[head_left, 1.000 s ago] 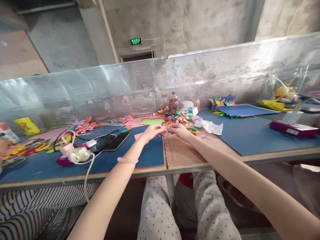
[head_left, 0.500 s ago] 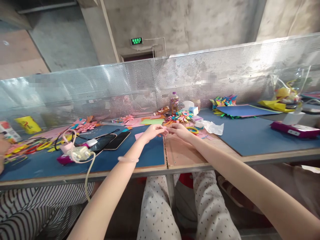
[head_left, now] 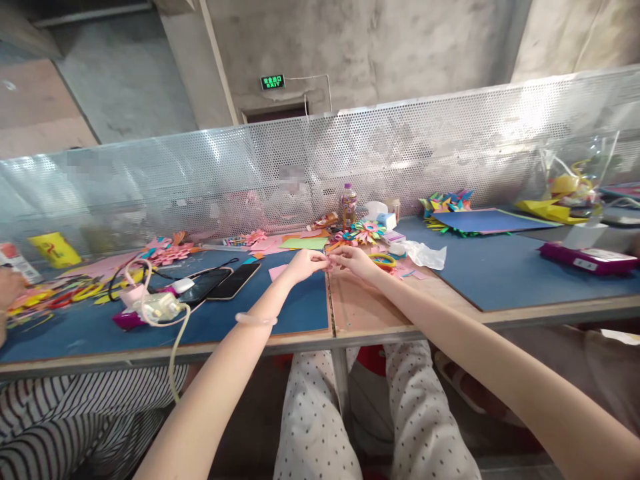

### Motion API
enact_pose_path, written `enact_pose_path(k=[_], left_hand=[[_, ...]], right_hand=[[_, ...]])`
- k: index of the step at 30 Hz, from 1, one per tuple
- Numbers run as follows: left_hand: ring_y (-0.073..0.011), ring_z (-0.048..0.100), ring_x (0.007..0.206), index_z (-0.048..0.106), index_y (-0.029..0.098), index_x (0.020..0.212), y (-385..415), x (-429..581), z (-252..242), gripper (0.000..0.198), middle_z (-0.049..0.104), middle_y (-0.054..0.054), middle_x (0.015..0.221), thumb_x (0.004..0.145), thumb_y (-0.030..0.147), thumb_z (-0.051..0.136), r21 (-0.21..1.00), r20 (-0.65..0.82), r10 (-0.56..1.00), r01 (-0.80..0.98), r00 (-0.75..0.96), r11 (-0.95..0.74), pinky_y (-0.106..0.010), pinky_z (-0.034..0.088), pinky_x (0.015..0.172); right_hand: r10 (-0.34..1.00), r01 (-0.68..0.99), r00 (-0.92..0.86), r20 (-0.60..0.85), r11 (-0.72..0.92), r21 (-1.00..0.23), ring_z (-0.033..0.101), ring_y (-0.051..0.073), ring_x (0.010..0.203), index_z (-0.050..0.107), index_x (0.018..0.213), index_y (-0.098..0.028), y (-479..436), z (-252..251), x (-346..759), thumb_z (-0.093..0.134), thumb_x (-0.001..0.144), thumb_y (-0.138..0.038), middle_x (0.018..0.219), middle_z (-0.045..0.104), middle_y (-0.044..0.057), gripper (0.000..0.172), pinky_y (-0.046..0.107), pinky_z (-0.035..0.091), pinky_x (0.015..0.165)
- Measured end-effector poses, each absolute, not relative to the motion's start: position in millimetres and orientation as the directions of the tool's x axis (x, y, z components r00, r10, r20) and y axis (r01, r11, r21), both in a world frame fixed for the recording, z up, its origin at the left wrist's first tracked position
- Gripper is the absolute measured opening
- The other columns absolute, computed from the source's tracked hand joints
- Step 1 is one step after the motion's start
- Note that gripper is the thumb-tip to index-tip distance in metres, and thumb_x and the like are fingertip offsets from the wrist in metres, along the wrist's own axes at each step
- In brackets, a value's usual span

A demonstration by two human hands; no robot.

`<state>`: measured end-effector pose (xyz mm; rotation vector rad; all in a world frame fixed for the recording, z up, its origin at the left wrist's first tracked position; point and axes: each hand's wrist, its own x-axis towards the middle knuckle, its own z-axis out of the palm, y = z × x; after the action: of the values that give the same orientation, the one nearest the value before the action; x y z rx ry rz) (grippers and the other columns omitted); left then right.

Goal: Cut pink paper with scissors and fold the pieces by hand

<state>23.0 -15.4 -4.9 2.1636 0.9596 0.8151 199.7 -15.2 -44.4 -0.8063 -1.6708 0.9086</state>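
My left hand [head_left: 306, 265] and my right hand [head_left: 354, 261] meet over the seam between the blue mat and the bare wood, fingertips pinched close together. Between them is a small pink piece of paper [head_left: 328, 263], mostly hidden by the fingers; its exact shape cannot be made out. A pink paper sheet [head_left: 278, 272] lies on the mat just left of my left hand. Beyond my right hand are a yellow ring-shaped thing [head_left: 383, 261] and scattered paper bits. Multicoloured paper flowers [head_left: 369, 231] lie farther back.
Two phones [head_left: 234, 281] and a power strip with cables [head_left: 155, 308] lie to the left. A drink bottle [head_left: 349, 208] stands before the perforated metal screen [head_left: 260, 173]. Crumpled white plastic [head_left: 425, 255] and a purple box [head_left: 587, 258] are to the right. Another person's hand [head_left: 9, 288] shows at far left.
My hands stay together, with only slight shifts of the fingers around the pink piece. At far left, the other person's hand has moved a little further into view.
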Motion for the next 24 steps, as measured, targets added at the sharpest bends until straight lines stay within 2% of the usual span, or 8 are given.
enact_pose_path(k=[10, 15, 17, 20, 22, 24], left_hand=[[-0.0205, 0.064, 0.071, 0.072, 0.016, 0.074, -17.3, 26.6, -4.2, 0.030, 0.071, -0.006, 0.073, 0.075, 0.041, 0.055, 0.617, 0.377, 0.757, 0.465, 0.534, -0.635, -0.028, 0.045, 0.069], [-0.0204, 0.063, 0.070, 0.072, 0.017, 0.079, 0.2, 18.5, -6.7, 0.030, 0.071, -0.006, 0.076, 0.077, 0.040, 0.054, 0.550, 0.431, 0.769, 0.538, 0.472, -0.639, -0.028, 0.044, 0.066], [-0.0199, 0.063, 0.068, 0.072, 0.018, 0.083, 10.3, 7.1, -6.4, 0.028, 0.071, -0.007, 0.079, 0.078, 0.037, 0.052, 0.509, 0.509, 0.795, 0.628, 0.331, -0.588, -0.028, 0.044, 0.067], [-0.0219, 0.062, 0.077, 0.072, 0.019, 0.083, 20.4, -13.2, -4.6, 0.025, 0.070, -0.007, 0.085, 0.080, 0.031, 0.050, 0.337, 0.593, 0.778, 0.813, 0.209, -0.475, -0.028, 0.042, 0.069], [-0.0220, 0.061, 0.078, 0.071, 0.020, 0.082, 22.5, -24.5, -3.2, 0.023, 0.070, -0.008, 0.084, 0.079, 0.031, 0.051, 0.233, 0.557, 0.814, 0.909, 0.166, -0.345, -0.027, 0.041, 0.068], [-0.0211, 0.061, 0.077, 0.071, 0.020, 0.083, 22.2, -32.2, -2.4, 0.023, 0.069, -0.008, 0.083, 0.079, 0.032, 0.051, 0.188, 0.495, 0.863, 0.957, 0.103, -0.222, -0.027, 0.041, 0.067]], right_hand=[[0.814, 0.200, -0.179, 0.552, 0.580, -0.790, 0.054, 0.017, 0.070, 0.067, 0.076, -0.017, -12.7, -45.9, 196.8, 0.059, 0.071, -0.042, 0.073, 0.064, 0.003, 0.026, 0.028, 0.040, 0.067], [0.813, 0.293, -0.017, 0.582, 0.560, -0.775, 0.055, 0.019, 0.072, 0.063, 0.073, -0.018, -12.9, -44.5, 195.0, 0.055, 0.073, -0.035, 0.073, 0.063, 0.004, 0.019, 0.030, 0.039, 0.069], [0.803, 0.352, 0.071, 0.591, 0.535, -0.768, 0.054, 0.019, 0.072, 0.062, 0.073, -0.018, -11.0, -44.6, 199.7, 0.054, 0.074, -0.035, 0.074, 0.062, 0.004, 0.018, 0.031, 0.039, 0.070], [0.775, 0.426, 0.218, 0.594, 0.472, -0.772, 0.051, 0.019, 0.072, 0.060, 0.071, -0.018, -6.8, -44.2, 210.9, 0.052, 0.074, -0.036, 0.073, 0.061, 0.005, 0.020, 0.031, 0.038, 0.070], [0.746, 0.451, 0.329, 0.580, 0.415, -0.790, 0.050, 0.018, 0.071, 0.059, 0.069, -0.017, -4.2, -42.7, 217.7, 0.050, 0.075, -0.036, 0.072, 0.060, 0.006, 0.021, 0.030, 0.037, 0.069], [0.719, 0.468, 0.394, 0.572, 0.379, -0.798, 0.050, 0.017, 0.068, 0.059, 0.069, -0.016, -1.9, -40.2, 221.3, 0.049, 0.075, -0.035, 0.071, 0.060, 0.006, 0.022, 0.029, 0.037, 0.067]])
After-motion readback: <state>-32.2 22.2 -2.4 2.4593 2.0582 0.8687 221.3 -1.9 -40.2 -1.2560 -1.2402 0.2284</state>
